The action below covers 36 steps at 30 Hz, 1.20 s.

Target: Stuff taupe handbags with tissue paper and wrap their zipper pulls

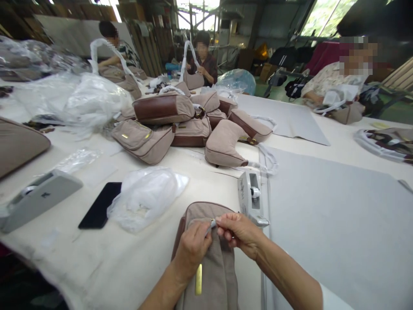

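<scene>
A taupe fabric handbag [222, 267] with brown trim and a gold metal plate [198, 280] lies on the table in front of me. Above its upper part, my left hand [195, 243] is closed in a pinch on a small whitish wrapped piece [210, 225]. My right hand [237, 230] pinches the other end of that same piece between thumb and forefinger. What the wrapping covers is too small to make out. A grey tape dispenser [250, 196] stands just beyond my right hand.
Several similar handbags [164, 110] are piled ahead. Left of me lie a crumpled plastic bag [145, 198], a black phone [100, 206] and another tape dispenser [45, 198]. Grey sheets [338, 224] cover the right side. Three people sit around the table, handling bags.
</scene>
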### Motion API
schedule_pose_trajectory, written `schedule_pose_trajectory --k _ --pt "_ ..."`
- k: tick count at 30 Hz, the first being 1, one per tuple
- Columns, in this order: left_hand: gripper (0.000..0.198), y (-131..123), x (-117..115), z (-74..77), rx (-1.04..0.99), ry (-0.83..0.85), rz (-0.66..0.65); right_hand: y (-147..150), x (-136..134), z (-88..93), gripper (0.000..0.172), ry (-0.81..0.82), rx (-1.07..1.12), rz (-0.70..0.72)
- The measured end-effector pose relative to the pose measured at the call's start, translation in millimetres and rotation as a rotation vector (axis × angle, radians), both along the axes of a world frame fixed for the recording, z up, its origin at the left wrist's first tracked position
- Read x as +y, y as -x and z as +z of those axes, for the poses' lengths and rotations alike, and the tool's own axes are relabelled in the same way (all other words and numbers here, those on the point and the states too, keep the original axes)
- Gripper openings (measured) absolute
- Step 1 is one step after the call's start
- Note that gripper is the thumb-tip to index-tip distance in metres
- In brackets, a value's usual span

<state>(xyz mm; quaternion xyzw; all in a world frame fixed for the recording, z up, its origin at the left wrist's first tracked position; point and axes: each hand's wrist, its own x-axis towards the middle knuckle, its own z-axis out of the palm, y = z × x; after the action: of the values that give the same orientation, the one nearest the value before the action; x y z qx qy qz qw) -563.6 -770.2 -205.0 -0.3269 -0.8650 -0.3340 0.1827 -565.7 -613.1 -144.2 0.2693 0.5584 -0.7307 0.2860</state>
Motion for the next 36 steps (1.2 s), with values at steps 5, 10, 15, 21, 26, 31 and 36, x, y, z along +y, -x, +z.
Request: schedule_pose_trajectory --k 5,10,15,21,26,31,36 --pt "0.016 -2 -2 -5.3 0.105 -0.029 0.026 11 -6 -6.2 0.018 -0.014 -0.092 0.069" --pt "0.014 -1 -2 -4.9 0.184 -0.073 0.050 9 -4 -8.4 0.022 0.007 -0.081 0.082" --pt "0.015 -1 -2 -4.7 0.156 -0.076 0.058 -3 8 -13.7 0.038 0.193 0.032 0.045" --pt "0.016 -1 -2 -10.2 0.136 -0.092 0.044 -15 13 -15.9 0.037 0.232 0.082 0.024" --pt "0.015 -1 -2 -12.5 0.147 -0.115 0.070 -19 13 -16.9 0.036 0.220 0.106 0.030" --pt "0.015 -1 -1 -9.6 0.143 -0.108 0.097 -15 12 -17.8 0.038 0.166 0.123 0.047" --pt "0.019 -1 -2 -6.9 0.092 -0.110 0.089 -9 13 -16.6 0.040 0.107 0.180 0.154"
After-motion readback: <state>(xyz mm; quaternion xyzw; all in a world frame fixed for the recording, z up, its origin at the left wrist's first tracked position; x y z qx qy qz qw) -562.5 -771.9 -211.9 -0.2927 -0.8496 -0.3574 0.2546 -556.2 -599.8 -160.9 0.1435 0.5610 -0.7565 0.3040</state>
